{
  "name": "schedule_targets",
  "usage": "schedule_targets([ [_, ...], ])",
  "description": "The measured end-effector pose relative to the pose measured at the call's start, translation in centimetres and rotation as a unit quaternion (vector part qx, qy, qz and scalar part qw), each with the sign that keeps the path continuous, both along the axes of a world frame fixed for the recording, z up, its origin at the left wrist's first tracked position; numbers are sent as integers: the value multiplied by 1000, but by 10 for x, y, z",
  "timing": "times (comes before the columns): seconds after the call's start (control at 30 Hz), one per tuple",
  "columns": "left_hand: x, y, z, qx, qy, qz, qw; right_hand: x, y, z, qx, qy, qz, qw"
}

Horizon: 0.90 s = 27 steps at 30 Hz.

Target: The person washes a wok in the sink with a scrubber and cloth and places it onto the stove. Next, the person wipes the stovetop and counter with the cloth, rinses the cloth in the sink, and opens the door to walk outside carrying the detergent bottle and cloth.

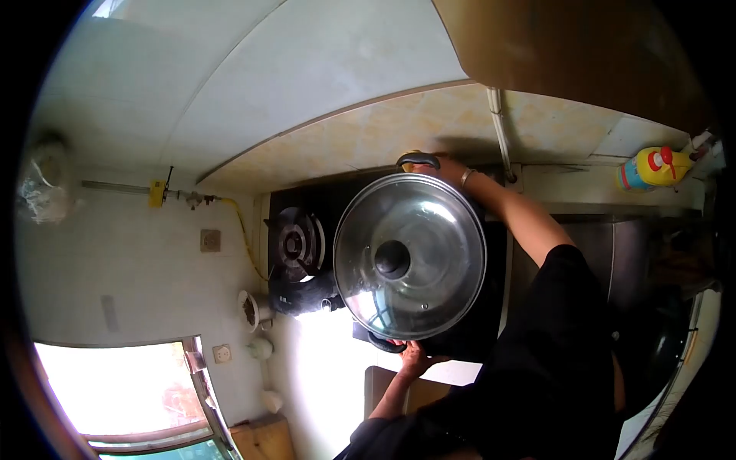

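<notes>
A large pot with a clear glass lid [448, 264] sits over the right side of the black gas stove [295, 295]. The lid has a round black knob and lies flat on the pot. My right hand [448, 170], with a bracelet at the wrist, is closed around the pot's far black handle. Something small and yellow shows beside that handle. At the near handle [386, 343], my left hand [414, 360] grips from below, its fingers partly hidden by the handle and rim.
Left of the pot is an uncovered burner [293, 243]. A yellow gas hose [244, 222] runs down the left wall. A white cup-like container [253, 310] stands beyond the stove's left edge. A yellow bottle with a red top [652, 169] is at the far right.
</notes>
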<state>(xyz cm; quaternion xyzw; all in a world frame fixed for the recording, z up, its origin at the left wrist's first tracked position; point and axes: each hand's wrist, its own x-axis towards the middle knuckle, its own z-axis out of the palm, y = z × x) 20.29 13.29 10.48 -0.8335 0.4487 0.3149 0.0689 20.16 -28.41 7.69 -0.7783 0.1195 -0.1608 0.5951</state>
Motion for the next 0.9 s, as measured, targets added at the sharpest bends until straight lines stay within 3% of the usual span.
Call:
schedule_targets([
  [0.07, -1, -1, 1, -7, -51, -31, 998, -5, 5, -6, -33, 11, -30, 999],
  [0.13, 6, 5, -9, -3, 83, 86, 993, -23, 14, -8, -141, 51, -105, 983],
  [0.17, 8, 9, -17, -12, 53, 67, 996, -28, 15, -28, -214, -33, -123, 968],
  [0.2, 7, 13, -21, -21, 25, 50, 998, -39, 17, -33, -397, -53, -151, 904],
  [0.3, 6, 8, -12, -40, 12, 30, 999, -74, 28, -20, -394, -57, -122, 909],
  [0.37, 4, 3, -9, -20, 0, 43, 999, -98, 40, -24, -462, 2, -142, 875],
  [0.47, 2, 4, -8, -62, -35, 15, 997, -126, 71, -12, -380, 14, -145, 913],
  [0.5, 2, 4, -8, -73, -34, 17, 997, -135, 82, -11, -464, 19, -150, 873],
  [0.6, 3, 4, -5, -146, -33, 9, 989, -158, 118, 1, -464, 83, -155, 868],
  [0.67, 4, 7, -14, -79, -38, 18, 996, -168, 148, 3, -459, 84, -163, 869],
  [0.73, 4, 9, -18, -112, -55, 7, 992, -175, 177, 6, -407, 163, -199, 877],
  [0.8, 5, 9, -16, -124, -54, -1, 991, -179, 200, -5, -384, 127, -250, 880],
  [0.9, 5, 9, -19, -189, -49, 10, 981, -180, 238, -10, -332, 175, -302, 876],
])
